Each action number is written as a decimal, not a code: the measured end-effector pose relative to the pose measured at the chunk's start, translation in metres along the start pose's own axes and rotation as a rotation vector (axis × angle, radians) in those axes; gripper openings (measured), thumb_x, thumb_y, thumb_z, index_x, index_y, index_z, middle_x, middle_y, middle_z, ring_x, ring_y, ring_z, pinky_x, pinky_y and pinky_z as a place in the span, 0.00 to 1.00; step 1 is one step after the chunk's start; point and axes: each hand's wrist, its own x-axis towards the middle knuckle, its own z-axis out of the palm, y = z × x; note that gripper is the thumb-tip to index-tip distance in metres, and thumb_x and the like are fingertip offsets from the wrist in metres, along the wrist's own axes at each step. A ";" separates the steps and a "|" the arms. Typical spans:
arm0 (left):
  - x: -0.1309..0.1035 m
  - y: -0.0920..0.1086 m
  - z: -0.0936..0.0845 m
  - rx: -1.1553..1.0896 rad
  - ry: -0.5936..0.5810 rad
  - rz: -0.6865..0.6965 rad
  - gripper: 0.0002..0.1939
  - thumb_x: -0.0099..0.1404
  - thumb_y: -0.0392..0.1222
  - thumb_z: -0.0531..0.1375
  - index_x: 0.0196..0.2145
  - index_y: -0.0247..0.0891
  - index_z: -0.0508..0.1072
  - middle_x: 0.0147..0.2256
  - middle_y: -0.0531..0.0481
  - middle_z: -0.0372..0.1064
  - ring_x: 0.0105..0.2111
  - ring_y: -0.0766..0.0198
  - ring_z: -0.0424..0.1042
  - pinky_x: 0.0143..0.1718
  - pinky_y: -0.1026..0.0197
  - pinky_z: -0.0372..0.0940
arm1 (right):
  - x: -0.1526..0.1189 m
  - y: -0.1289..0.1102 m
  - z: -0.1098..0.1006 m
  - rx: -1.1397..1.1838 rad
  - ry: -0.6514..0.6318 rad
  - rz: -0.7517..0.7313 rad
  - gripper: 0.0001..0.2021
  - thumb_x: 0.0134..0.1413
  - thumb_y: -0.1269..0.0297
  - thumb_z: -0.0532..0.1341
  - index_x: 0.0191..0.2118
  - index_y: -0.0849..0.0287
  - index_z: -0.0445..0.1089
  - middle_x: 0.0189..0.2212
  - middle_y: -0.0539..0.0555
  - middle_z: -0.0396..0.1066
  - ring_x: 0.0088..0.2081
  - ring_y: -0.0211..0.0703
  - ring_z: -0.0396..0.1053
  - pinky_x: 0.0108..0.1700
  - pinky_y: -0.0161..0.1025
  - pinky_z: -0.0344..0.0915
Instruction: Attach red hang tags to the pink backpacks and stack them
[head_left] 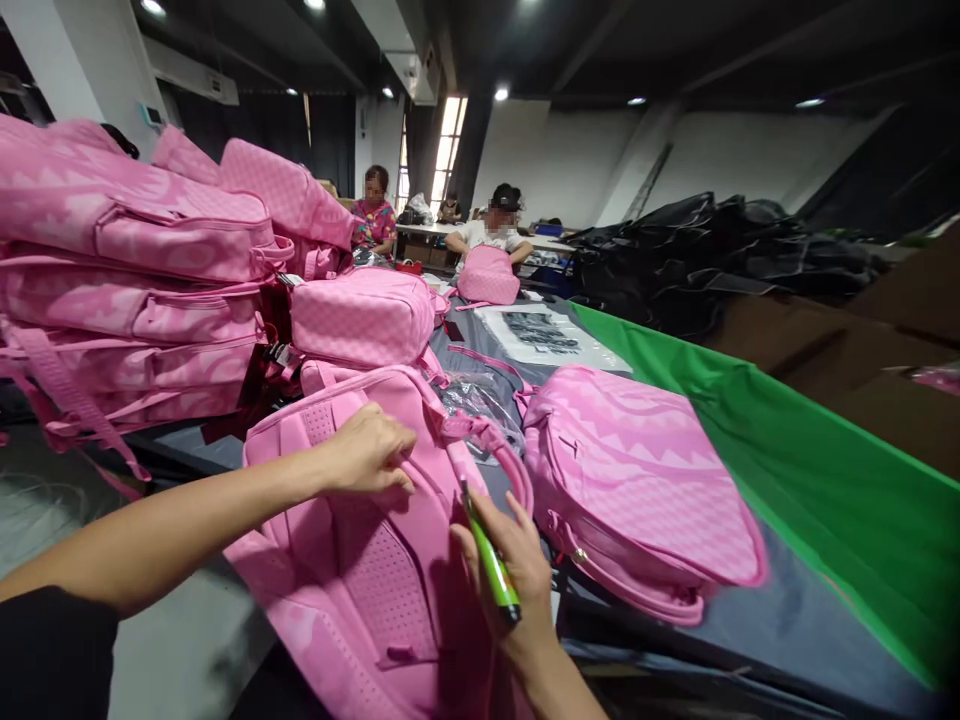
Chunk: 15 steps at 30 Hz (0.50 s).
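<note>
A pink backpack (360, 600) leans in front of me with its padded, perforated back panel facing up. My left hand (371, 448) is closed against the upper part of that panel, fingers curled; what they pinch, if anything, is hidden. In my right hand (517, 550) lies a slim bright green pen-like tool (491, 560) with dark ends, its thin tip pointing up toward the pack's edge. The backpack's looped top handle (499, 440) is just above this hand. Another pink patterned backpack (645, 480) lies front side up to the right, on the grey-covered table.
Pink backpacks (150, 270) are piled high at the left, with a small checked pink bag (364, 315) beside them. Clear plastic (480, 400) and a printed white bag (551, 335) lie farther back. A green sheet (810, 450) edges the right; a co-worker (499, 225) handles a pink bag opposite.
</note>
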 end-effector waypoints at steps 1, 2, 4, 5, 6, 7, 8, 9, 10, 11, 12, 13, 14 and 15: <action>-0.009 0.013 -0.011 -0.011 0.028 -0.021 0.19 0.57 0.54 0.69 0.26 0.36 0.68 0.25 0.53 0.70 0.27 0.65 0.67 0.33 0.60 0.52 | 0.008 -0.005 -0.009 0.003 0.031 -0.043 0.26 0.61 0.68 0.62 0.64 0.51 0.60 0.47 0.57 0.76 0.44 0.49 0.76 0.56 0.55 0.68; -0.017 0.026 -0.020 -0.024 0.052 -0.049 0.21 0.56 0.55 0.69 0.25 0.36 0.68 0.24 0.54 0.69 0.26 0.65 0.66 0.32 0.60 0.52 | 0.015 -0.010 -0.017 0.005 0.049 -0.091 0.28 0.60 0.69 0.63 0.65 0.50 0.59 0.47 0.57 0.76 0.45 0.49 0.76 0.53 0.52 0.70; -0.029 0.043 -0.026 -0.055 0.072 -0.132 0.22 0.57 0.57 0.67 0.24 0.37 0.66 0.22 0.55 0.66 0.24 0.66 0.64 0.29 0.61 0.50 | 0.026 -0.018 -0.025 0.009 0.050 -0.185 0.32 0.58 0.70 0.65 0.66 0.50 0.58 0.46 0.57 0.77 0.44 0.49 0.76 0.49 0.49 0.71; -0.034 0.048 -0.022 -0.077 0.061 -0.179 0.22 0.58 0.58 0.66 0.24 0.37 0.66 0.22 0.55 0.66 0.24 0.66 0.64 0.27 0.61 0.48 | 0.028 -0.020 -0.024 0.019 0.038 -0.225 0.32 0.58 0.70 0.65 0.66 0.50 0.57 0.45 0.57 0.77 0.43 0.49 0.77 0.48 0.48 0.71; -0.037 0.049 -0.014 -0.108 0.037 -0.225 0.22 0.59 0.58 0.65 0.24 0.37 0.66 0.22 0.54 0.67 0.23 0.65 0.64 0.26 0.62 0.47 | 0.028 -0.021 -0.019 0.036 0.021 -0.252 0.32 0.58 0.70 0.65 0.66 0.51 0.57 0.44 0.57 0.78 0.43 0.48 0.77 0.47 0.47 0.71; -0.038 0.048 -0.004 -0.148 -0.002 -0.257 0.20 0.61 0.56 0.64 0.26 0.37 0.68 0.23 0.54 0.69 0.24 0.65 0.65 0.25 0.62 0.47 | 0.026 -0.020 -0.012 0.057 -0.002 -0.266 0.30 0.59 0.69 0.64 0.65 0.52 0.58 0.44 0.56 0.78 0.42 0.47 0.77 0.46 0.46 0.71; -0.039 0.044 0.007 -0.193 -0.051 -0.270 0.17 0.63 0.54 0.62 0.28 0.37 0.69 0.26 0.53 0.71 0.25 0.65 0.67 0.25 0.63 0.49 | 0.022 -0.018 -0.003 0.080 -0.025 -0.268 0.27 0.61 0.68 0.63 0.64 0.53 0.60 0.43 0.56 0.78 0.41 0.47 0.77 0.45 0.45 0.71; -0.038 0.039 0.018 -0.229 -0.093 -0.259 0.14 0.65 0.51 0.61 0.30 0.37 0.71 0.28 0.53 0.73 0.26 0.65 0.69 0.25 0.63 0.51 | 0.018 -0.015 0.006 0.101 -0.042 -0.255 0.24 0.62 0.67 0.62 0.62 0.53 0.63 0.41 0.56 0.78 0.41 0.46 0.77 0.43 0.44 0.71; -0.037 0.033 0.027 -0.247 -0.110 -0.224 0.10 0.66 0.47 0.59 0.32 0.37 0.72 0.30 0.52 0.74 0.29 0.65 0.70 0.27 0.63 0.54 | 0.014 -0.011 0.016 0.116 -0.053 -0.226 0.21 0.63 0.65 0.60 0.61 0.54 0.65 0.40 0.56 0.78 0.40 0.46 0.77 0.42 0.44 0.71; -0.035 0.026 0.032 -0.238 -0.091 -0.170 0.07 0.67 0.42 0.58 0.34 0.37 0.73 0.33 0.51 0.75 0.32 0.64 0.71 0.31 0.63 0.58 | 0.010 -0.007 0.024 0.123 -0.062 -0.186 0.19 0.63 0.64 0.59 0.59 0.55 0.67 0.40 0.56 0.78 0.39 0.46 0.77 0.41 0.44 0.72; -0.033 0.020 0.034 -0.200 -0.030 -0.115 0.06 0.67 0.38 0.57 0.37 0.37 0.74 0.36 0.49 0.75 0.36 0.62 0.72 0.36 0.62 0.61 | 0.008 -0.003 0.031 0.123 -0.068 -0.146 0.18 0.63 0.64 0.59 0.58 0.55 0.68 0.40 0.56 0.78 0.39 0.46 0.77 0.41 0.44 0.72; -0.031 0.013 0.034 -0.140 0.062 -0.076 0.07 0.65 0.36 0.58 0.41 0.37 0.74 0.41 0.47 0.75 0.42 0.60 0.72 0.42 0.59 0.62 | 0.007 0.000 0.036 0.117 -0.067 -0.117 0.18 0.63 0.64 0.59 0.58 0.57 0.69 0.40 0.56 0.78 0.39 0.47 0.76 0.41 0.44 0.72; -0.029 0.007 0.031 -0.076 0.161 -0.064 0.13 0.63 0.35 0.59 0.47 0.37 0.73 0.47 0.45 0.73 0.48 0.57 0.69 0.49 0.56 0.61 | 0.007 0.002 0.040 0.107 -0.065 -0.101 0.18 0.62 0.64 0.59 0.57 0.58 0.69 0.40 0.57 0.78 0.39 0.47 0.76 0.42 0.45 0.72; -0.026 0.002 0.028 -0.030 0.227 -0.070 0.21 0.61 0.35 0.61 0.54 0.37 0.70 0.54 0.42 0.69 0.54 0.53 0.65 0.53 0.52 0.59 | 0.009 0.004 0.042 0.091 -0.069 -0.096 0.18 0.62 0.64 0.60 0.57 0.58 0.69 0.40 0.57 0.78 0.39 0.47 0.76 0.43 0.45 0.71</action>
